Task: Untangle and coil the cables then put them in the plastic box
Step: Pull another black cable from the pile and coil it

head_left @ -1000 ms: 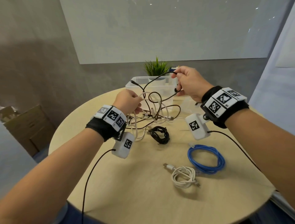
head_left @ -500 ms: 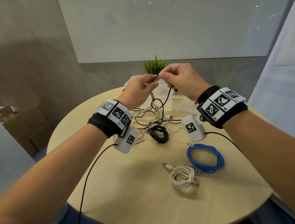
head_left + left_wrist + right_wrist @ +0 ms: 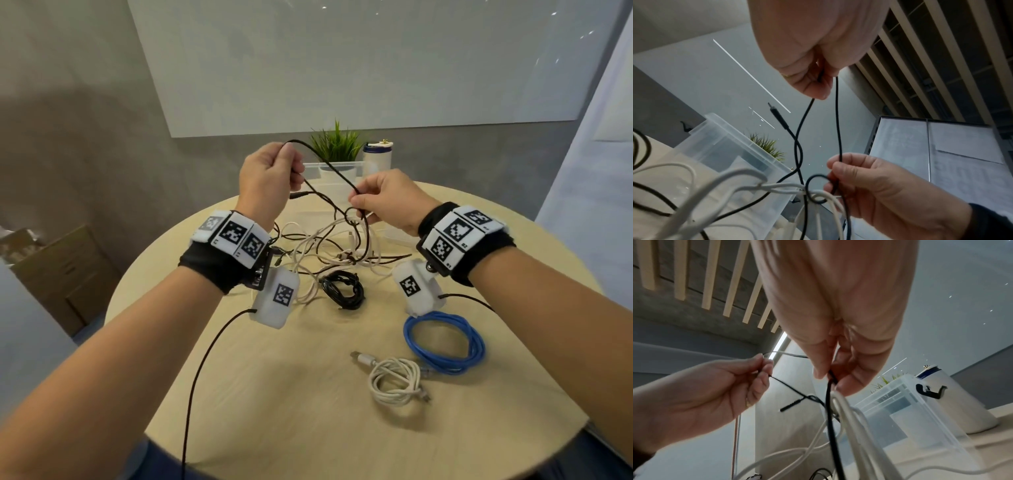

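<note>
Since half a second ago, both hands have drawn apart: the left hand (image 3: pixel 269 178) has risen and the right hand (image 3: pixel 387 200) has dropped, stretching a thin black cable (image 3: pixel 329 164) between them. Left hand pinches that cable high up, fingers curled around it. Right hand pinches the same cable lower, just above the tangle of white and black cables (image 3: pixel 329 246) lying on the round, light wood tabletop (image 3: pixel 274 394). One black plug end (image 3: pixel 778 114) hangs free between the hands.

Nearer the person, three coiled cables lie apart on the tabletop: a black coil (image 3: pixel 342 289), a blue coil (image 3: pixel 443 342) and a white coil (image 3: pixel 397 380). The clear plastic box (image 3: pixel 335 186) stands at the far edge, behind the tangle. Beyond it stand a small green potted plant (image 3: pixel 337 145) and a white bottle with a dark blue cap (image 3: pixel 376 157).

Room: grey wall carrying a large white board (image 3: pixel 342 61); cardboard boxes (image 3: pixel 58 270) on the floor to the left.
</note>
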{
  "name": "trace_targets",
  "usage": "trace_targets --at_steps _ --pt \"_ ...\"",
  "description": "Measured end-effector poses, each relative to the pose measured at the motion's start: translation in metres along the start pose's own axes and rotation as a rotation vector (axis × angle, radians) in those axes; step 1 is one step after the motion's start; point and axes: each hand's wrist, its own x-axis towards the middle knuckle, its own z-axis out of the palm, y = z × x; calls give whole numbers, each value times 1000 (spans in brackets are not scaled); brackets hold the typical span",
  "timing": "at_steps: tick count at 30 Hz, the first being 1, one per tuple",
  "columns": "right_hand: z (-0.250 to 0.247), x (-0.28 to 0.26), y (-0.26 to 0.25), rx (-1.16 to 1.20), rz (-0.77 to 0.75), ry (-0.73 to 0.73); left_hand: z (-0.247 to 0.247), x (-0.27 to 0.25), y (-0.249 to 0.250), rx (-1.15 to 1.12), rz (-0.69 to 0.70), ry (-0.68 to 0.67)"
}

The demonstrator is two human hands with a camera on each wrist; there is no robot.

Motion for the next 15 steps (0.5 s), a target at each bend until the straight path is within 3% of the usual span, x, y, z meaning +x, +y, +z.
trace_targets --at_steps 6,10,12,15 --pt "-9 5 -14 229 -39 130 -15 7 -12 492 -113 -29" --pt "-8 6 -19 285 -43 128 -6 -8 2 554 233 111" --pt "-6 6 -21 332 -50 118 3 -18 7 534 273 -8" --pt "-2 5 -25 391 -68 107 15 -28 8 601 103 -305"
